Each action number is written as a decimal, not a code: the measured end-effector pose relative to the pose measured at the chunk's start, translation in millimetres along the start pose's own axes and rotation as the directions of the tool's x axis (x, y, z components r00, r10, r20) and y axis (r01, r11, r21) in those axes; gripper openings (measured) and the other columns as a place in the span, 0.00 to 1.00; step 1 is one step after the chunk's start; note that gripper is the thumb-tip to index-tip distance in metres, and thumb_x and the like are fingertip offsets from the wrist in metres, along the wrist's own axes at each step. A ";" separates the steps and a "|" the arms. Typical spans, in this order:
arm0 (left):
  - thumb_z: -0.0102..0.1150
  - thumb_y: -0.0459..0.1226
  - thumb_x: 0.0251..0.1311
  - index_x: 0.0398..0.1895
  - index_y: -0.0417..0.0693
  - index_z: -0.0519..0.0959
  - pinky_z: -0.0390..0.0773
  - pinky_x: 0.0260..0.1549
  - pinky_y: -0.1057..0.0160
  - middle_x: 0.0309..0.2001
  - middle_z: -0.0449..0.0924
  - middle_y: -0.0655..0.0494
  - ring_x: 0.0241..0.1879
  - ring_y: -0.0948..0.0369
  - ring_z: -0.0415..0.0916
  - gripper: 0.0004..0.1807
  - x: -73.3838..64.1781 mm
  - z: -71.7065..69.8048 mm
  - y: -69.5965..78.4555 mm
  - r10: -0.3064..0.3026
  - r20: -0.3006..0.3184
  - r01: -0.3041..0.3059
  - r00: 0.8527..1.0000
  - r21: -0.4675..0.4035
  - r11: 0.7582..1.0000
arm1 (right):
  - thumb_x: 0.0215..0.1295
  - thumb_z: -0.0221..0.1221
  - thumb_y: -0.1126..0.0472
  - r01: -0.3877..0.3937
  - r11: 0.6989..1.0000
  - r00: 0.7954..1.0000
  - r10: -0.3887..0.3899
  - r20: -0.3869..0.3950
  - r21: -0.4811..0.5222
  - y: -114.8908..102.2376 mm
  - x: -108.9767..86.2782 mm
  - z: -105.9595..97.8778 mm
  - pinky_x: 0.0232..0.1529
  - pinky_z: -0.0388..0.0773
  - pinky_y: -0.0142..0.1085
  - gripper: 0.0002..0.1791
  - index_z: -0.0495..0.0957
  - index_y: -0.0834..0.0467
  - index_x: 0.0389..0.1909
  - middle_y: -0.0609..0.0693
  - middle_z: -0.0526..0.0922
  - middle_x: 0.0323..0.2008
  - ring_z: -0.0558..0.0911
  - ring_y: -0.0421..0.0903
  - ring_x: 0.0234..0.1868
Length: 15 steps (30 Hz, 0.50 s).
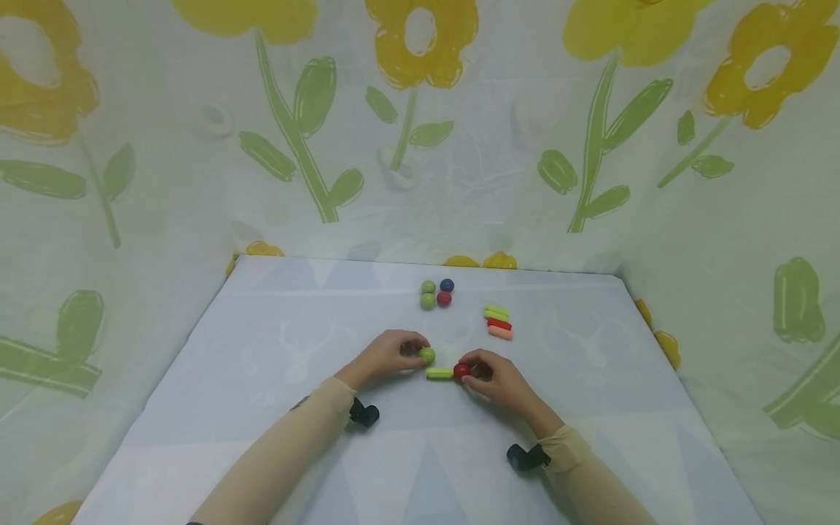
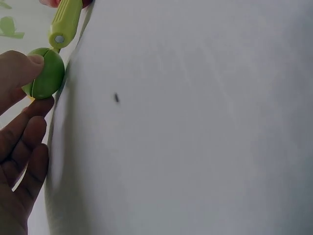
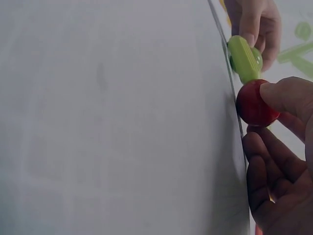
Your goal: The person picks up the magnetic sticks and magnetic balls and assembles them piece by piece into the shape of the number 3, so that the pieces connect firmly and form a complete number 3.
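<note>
Between left thumb and fingers, my left hand pinches a green ball; the left wrist view shows this ball close to one end of a ribbed yellow-green stick, which has a small silvery disc at that end. Whether they touch I cannot tell. My right hand pinches a red ball, which meets the other end of the stick. In the right wrist view, the red ball sits between thumb and fingertips, with the stick extending toward the left hand.
Farther back on the table lie two green balls, a blue ball and another red ball, grouped together. To their right, several short sticks in yellow-green, red and salmon lie side by side. Flower-printed cloth hangs around the table.
</note>
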<state>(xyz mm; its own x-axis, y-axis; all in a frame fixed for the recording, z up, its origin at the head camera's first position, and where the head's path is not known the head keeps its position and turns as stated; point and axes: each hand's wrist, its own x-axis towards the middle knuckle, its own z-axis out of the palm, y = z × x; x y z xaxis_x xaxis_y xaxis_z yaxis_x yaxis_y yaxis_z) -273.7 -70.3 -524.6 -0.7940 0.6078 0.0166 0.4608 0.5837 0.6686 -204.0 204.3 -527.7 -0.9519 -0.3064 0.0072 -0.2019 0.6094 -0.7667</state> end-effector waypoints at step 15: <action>0.70 0.38 0.61 0.54 0.51 0.84 0.78 0.47 0.63 0.45 0.83 0.64 0.42 0.65 0.76 0.17 -18.8 -4.1 -5.4 0.026 0.017 -0.025 1.000 -0.012 1.000 | 0.63 0.69 0.64 -0.010 1.000 1.000 0.010 -0.011 0.009 -1.0 0.6 -0.7 0.42 0.78 0.31 0.16 0.80 0.54 0.50 0.44 0.83 0.42 0.79 0.42 0.40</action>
<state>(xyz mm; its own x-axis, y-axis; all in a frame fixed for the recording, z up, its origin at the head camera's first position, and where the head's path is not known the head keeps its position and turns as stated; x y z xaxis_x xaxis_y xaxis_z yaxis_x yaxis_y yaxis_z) -262.9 -87.1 -525.4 -0.7753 0.6313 0.0214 0.4759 0.5616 0.6768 -204.5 204.0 -526.4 -0.9564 -0.2920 0.0067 -0.1903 0.6057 -0.7726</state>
